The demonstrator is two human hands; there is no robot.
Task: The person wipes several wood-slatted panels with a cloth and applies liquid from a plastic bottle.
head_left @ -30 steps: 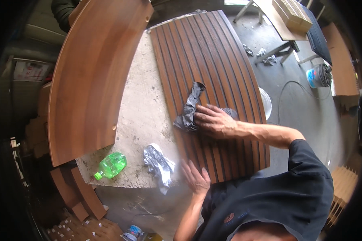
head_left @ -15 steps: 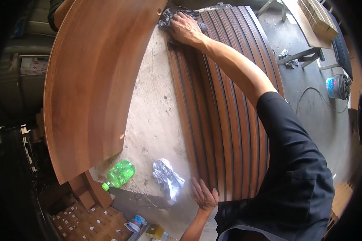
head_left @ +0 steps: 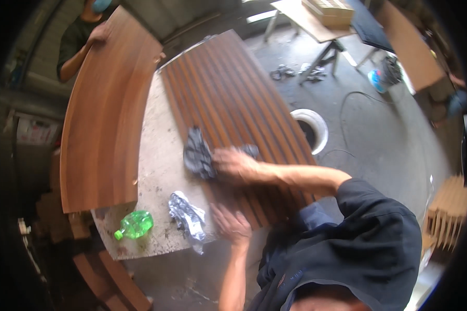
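A brown slatted wooden panel (head_left: 228,98) with dark grooves lies on the pale, stained worktable (head_left: 155,171). My right hand (head_left: 236,165), blurred by motion, grips a dark grey rag (head_left: 197,155) against the panel's nearer left part; the rag bulges out on both sides of the hand. My left hand (head_left: 232,225) lies with its fingers stretched out at the panel's near left corner, holding nothing. Crumpled silvery-white material (head_left: 187,217) rests on the table left of that hand. Beside it a green clear bottle (head_left: 136,225) with a green cap lies on its side.
Left of the slatted panel stands a smooth curved wooden panel (head_left: 101,129), with a co-worker's hand (head_left: 99,33) at its top. A white ring-shaped object (head_left: 319,129), a cable (head_left: 342,116) and a bucket (head_left: 381,80) are on the floor. A trestle table (head_left: 316,26) bears a cardboard box (head_left: 332,11).
My right hand has drawn the rag from the slatted panel's far end back toward me. The left hand stays at the near corner. The view has shifted, and the co-worker now shows more.
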